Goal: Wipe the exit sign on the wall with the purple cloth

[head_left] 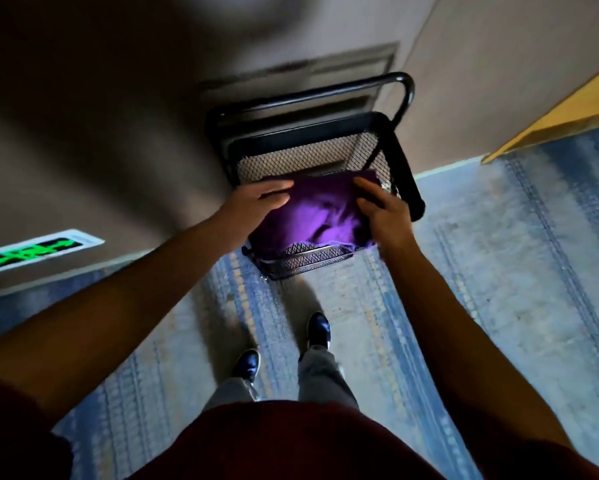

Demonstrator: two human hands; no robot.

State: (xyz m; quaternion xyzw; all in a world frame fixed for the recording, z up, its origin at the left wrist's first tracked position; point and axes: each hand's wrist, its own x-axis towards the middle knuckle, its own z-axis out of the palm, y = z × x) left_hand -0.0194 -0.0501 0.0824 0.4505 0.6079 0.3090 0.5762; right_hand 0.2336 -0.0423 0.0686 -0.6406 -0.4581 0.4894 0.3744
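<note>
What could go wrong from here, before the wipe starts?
1. The purple cloth hangs over the mesh cart's front edge; lifting it might snag it on the mesh.
2. The exit sign sits low on the wall, well off to the left; both the left hand and right hand are at the cloth, so reaching it likely means turning and bending in dim light.
</note>
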